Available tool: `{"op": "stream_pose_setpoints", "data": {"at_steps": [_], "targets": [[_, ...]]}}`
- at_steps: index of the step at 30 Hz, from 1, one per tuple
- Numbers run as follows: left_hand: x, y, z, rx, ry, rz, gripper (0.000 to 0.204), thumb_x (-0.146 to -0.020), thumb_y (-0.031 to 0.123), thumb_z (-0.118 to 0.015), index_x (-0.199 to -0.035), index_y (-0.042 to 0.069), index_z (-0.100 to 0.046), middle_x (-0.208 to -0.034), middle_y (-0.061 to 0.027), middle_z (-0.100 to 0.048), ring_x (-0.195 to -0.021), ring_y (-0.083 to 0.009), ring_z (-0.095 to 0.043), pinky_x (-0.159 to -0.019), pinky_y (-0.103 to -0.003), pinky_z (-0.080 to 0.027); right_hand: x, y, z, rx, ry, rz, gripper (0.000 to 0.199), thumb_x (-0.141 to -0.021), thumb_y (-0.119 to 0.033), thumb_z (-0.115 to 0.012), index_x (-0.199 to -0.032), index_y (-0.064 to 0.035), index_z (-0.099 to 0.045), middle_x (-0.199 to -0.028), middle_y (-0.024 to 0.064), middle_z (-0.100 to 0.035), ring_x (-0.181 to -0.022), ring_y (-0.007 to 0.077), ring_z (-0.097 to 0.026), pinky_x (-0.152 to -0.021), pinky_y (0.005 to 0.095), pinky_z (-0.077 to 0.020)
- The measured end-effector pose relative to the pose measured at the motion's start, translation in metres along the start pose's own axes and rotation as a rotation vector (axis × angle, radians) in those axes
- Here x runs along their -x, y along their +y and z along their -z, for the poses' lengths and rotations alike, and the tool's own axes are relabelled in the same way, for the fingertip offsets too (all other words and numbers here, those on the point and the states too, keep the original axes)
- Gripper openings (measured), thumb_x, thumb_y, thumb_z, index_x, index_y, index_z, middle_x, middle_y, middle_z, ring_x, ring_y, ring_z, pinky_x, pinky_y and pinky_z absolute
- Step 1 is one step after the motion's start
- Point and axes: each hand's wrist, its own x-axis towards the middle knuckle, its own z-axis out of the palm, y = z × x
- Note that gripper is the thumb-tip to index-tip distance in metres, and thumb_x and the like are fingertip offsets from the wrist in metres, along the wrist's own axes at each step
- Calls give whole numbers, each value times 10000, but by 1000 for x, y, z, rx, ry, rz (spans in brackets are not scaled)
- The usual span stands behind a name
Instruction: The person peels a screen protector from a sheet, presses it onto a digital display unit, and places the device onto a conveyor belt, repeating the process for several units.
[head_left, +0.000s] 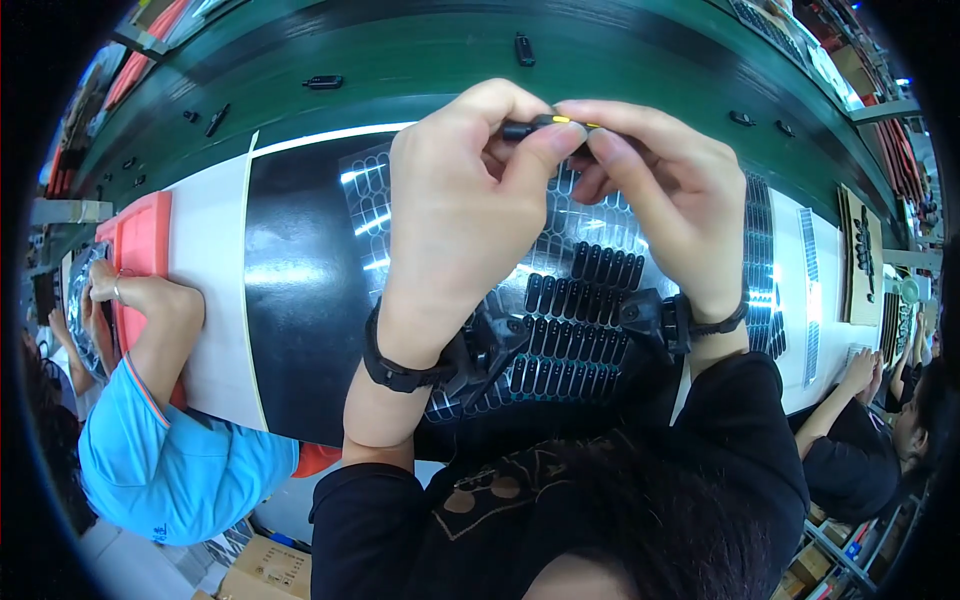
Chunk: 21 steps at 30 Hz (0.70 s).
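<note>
Up at the far side of the black mat [295, 280], my left hand [465, 190] pinches a small black device with yellow marks [516, 131]. My right hand [685, 190] closes on its other end, thumb and forefinger meeting the left thumb. Much of the device is hidden behind my fingers. Below my hands, clear sheets of oval cut-outs [372, 215] lie on the mat. One sheet bears several rows of glossy black oval pieces [572, 340]. A black strap with a small dark mount circles each of my wrists.
Beyond the mat runs a green conveyor belt [430, 60] with small black devices [323, 82] scattered on it. A co-worker in a blue shirt [190, 450] reaches in at left beside a red tray [140, 235]. Another person in black [850, 450] works at right near a cardboard sheet [858, 260].
</note>
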Motion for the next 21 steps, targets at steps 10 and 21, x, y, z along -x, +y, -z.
{"op": "stream_pose_setpoints", "data": {"at_steps": [10, 21], "targets": [[-7, -22, 4, -347, -206, 72, 236, -764, 178, -584, -876, -30, -580, -615, -79, -559, -564, -119, -535, -519, -206, -419, -35, 61, 36, -269, -139, -319, 365, -776, -264, -571, -1032, -8, -530, -754, 83, -558, -640, 122, -547, -565, 206, -440], [22, -72, -71, -542, -596, -350, 122, -683, 96, -563, -703, -24, -548, -712, -150, -557, -723, -281, -556, -660, -342, -450, 1, 111, 64, 847, -258, -160, 477, -672, -308, -664, -1020, -35, -484, -862, 110, -510, -758, 190, -536, -646, 275, -433]]}}
